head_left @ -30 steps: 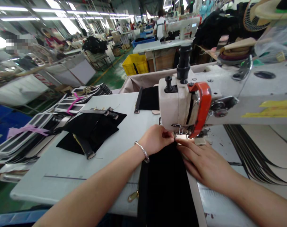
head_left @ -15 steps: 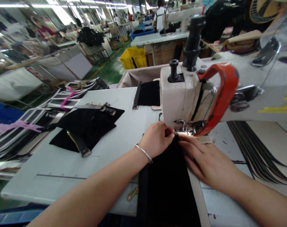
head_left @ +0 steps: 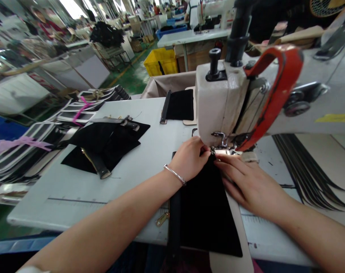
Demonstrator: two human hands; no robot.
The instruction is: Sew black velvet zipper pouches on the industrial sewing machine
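Thumb and fingers of my left hand [head_left: 190, 158] are pinched on the far end of a black cloth piece [head_left: 208, 216], close by the presser foot of a sewing machine [head_left: 214, 104]. My right hand [head_left: 247, 184] lies flat with its fingers stretched out along the cloth's right edge, just in front of the needle area. Under the cloth shows a beige panel [head_left: 231, 263]. A dark zipper strip [head_left: 174, 223] runs down the left side, with a gold zipper pull [head_left: 162, 219] beside it. My fingertips partly hide the stitching spot.
Black cloth pieces with zippers [head_left: 105, 146] lie on the table's left. Another black piece [head_left: 180, 105] rests behind the machine head. Dark-edged beige panels [head_left: 322, 170] are stacked on the right. Tied bundles [head_left: 27, 146] sit beyond the table; a yellow crate [head_left: 161, 61] stands farther off.
The view has tilted down a little, so the scene sits higher. Cloth and beige panel have moved toward the machine, and the cloth's near edge now shows. Both hands keep their places by the presser foot.
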